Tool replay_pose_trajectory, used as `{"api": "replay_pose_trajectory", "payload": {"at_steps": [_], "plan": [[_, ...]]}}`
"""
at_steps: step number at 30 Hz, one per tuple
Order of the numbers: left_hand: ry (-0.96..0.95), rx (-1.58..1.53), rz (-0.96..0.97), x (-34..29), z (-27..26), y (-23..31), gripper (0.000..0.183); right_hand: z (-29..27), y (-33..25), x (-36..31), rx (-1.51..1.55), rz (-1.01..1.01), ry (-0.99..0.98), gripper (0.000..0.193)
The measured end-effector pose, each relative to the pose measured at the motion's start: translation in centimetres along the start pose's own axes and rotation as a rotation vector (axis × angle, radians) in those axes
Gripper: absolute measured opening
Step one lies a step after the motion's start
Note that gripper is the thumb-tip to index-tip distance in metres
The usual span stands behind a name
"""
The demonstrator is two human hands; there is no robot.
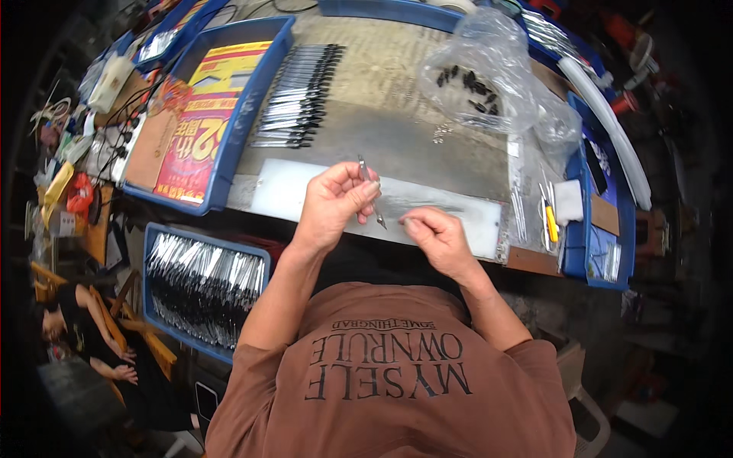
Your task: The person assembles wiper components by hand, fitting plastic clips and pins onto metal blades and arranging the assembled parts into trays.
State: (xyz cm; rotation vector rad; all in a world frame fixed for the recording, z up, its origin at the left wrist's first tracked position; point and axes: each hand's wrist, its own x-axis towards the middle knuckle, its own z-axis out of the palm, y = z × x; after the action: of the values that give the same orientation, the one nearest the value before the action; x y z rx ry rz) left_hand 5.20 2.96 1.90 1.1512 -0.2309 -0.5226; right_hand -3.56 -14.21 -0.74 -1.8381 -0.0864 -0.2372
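My left hand (336, 200) is closed around a slim silver pen (363, 166), held at a slant over the near edge of the bench. Its top sticks out above my fingers, and its pointed lower end shows below them. Just right of that point, my right hand (441, 240) is closed in a pinch; anything between its fingertips is too small to make out. Beneath both hands lies a long pale board (466, 221). Farther off to the left, a neat row of silver pens with black ends (296, 95) rests on the bench.
A blue tray (229, 172) with printed cardboard stands left of the row. Below it, a blue bin (210, 237) holds many silver-and-black pens. At right are a clear bag (489, 46) with small black parts (477, 91), a yellow-handled tool (550, 223) and another blue tray (611, 259).
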Motion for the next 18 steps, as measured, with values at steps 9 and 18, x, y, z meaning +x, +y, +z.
{"api": "replay_pose_trajectory", "payload": {"at_steps": [9, 18], "plan": [[0.016, -0.090, 0.014, -0.6, 2.8, -4.1, 0.010, -0.5, 0.2, -1.4, 0.128, 0.189, -0.091, 0.018], [0.015, -0.013, -0.039, -0.6, 2.5, -4.6, 0.011, -5.9, 0.7, -2.8, -0.175, 0.107, 0.243, 0.016]]}}
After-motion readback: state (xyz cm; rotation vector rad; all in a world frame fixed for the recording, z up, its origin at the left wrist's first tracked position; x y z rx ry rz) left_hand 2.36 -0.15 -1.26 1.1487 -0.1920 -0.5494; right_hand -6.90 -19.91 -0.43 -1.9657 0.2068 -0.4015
